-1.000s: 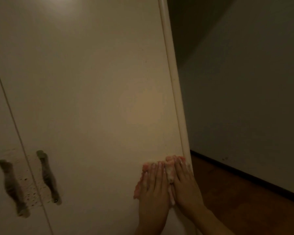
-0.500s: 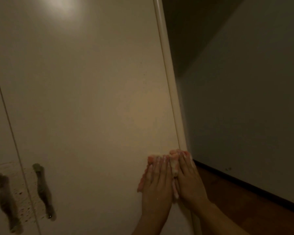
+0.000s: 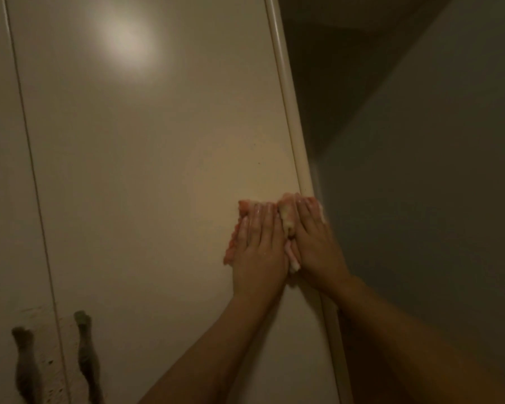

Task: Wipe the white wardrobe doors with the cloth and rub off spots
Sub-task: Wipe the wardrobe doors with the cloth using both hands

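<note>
The white wardrobe door (image 3: 146,185) fills the left and middle of the frame, with a glare patch (image 3: 126,39) at upper left; a grey wall (image 3: 420,170) takes the right. The door's rounded edge strip (image 3: 289,112) runs down between them. At centre right, the left hand (image 3: 258,252) and right hand (image 3: 315,246) lie flat, side by side, fingers straight, pressing a pink-and-white cloth (image 3: 286,220) onto the door beside that strip. Two dark handles (image 3: 86,354) sit at lower left among brown specks (image 3: 50,360).
</note>
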`<state>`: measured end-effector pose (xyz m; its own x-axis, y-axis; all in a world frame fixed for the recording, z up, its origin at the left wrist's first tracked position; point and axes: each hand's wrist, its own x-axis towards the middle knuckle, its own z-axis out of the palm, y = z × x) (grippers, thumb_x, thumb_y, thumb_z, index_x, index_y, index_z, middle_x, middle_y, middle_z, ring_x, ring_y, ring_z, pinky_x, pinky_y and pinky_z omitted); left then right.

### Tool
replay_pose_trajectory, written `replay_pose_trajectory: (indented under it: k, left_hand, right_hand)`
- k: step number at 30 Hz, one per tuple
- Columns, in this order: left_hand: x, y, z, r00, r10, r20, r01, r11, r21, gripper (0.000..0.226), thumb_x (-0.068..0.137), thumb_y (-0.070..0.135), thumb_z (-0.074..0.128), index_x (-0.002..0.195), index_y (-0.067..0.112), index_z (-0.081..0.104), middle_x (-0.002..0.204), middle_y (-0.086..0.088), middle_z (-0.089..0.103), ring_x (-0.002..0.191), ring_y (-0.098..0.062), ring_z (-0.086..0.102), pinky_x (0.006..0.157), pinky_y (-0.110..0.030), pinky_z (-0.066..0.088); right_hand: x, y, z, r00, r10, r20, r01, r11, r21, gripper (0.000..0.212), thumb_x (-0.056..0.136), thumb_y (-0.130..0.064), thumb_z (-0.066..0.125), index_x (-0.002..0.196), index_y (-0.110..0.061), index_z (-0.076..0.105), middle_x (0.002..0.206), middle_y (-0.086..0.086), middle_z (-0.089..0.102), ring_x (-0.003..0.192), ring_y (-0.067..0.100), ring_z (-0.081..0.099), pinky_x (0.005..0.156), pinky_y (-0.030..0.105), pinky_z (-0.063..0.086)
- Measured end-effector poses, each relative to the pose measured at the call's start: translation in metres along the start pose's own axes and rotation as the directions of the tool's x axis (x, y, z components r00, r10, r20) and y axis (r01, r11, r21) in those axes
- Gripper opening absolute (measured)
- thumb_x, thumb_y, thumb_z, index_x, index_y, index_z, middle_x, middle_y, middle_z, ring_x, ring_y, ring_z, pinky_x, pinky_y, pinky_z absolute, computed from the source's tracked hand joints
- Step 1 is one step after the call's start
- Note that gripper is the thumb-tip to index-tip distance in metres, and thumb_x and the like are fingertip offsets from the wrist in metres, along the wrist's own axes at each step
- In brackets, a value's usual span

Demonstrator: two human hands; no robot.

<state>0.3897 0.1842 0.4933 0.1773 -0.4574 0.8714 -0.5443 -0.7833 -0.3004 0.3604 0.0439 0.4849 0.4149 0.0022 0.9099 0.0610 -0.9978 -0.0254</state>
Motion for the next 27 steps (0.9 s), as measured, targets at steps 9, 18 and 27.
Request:
replay_pose_trajectory:
  k: [9,18,27]
  left_hand:
    - [0.082,-0.036,-0.037,0.995,-0.017,-0.101,0.019,1.000,0.024,0.067,0.097,0.040,0.027,0.153,0.010,0.005,0.161,-0.010,0.003,0.149,-0.028,-0.005,0.119,-0.042,-0.009]
    - [0.144,-0.066,-0.062,0.984,0.016,-0.177,0.003,0.994,0.106,0.067,0.096,0.044,0.018,0.153,0.011,0.007,0.162,-0.009,0.007,0.149,-0.025,-0.002,0.121,-0.044,0.000]
    - [0.158,-0.099,-0.079,0.979,0.097,-0.182,-0.076,0.990,0.118,0.063,0.097,0.042,0.016,0.153,0.014,0.010,0.162,-0.007,0.011,0.149,-0.023,0.002,0.121,-0.045,0.006]
  right_hand:
    - [0.095,-0.005,-0.036,0.994,-0.059,-0.094,0.048,0.993,-0.111,0.071,0.100,-0.045,0.029,0.158,-0.010,0.007,0.165,0.011,-0.001,0.152,0.024,-0.010,0.123,0.042,-0.005]
    - [0.166,-0.009,-0.065,0.987,-0.052,-0.150,0.027,0.986,-0.164,0.076,0.094,-0.054,0.015,0.159,-0.015,0.005,0.166,0.008,0.002,0.153,0.025,-0.005,0.123,0.040,-0.007]
    - [0.178,-0.041,-0.063,0.975,0.039,-0.218,-0.050,0.998,-0.043,0.073,0.095,-0.052,0.017,0.158,-0.017,0.002,0.166,0.006,0.000,0.152,0.025,-0.007,0.121,0.043,-0.009]
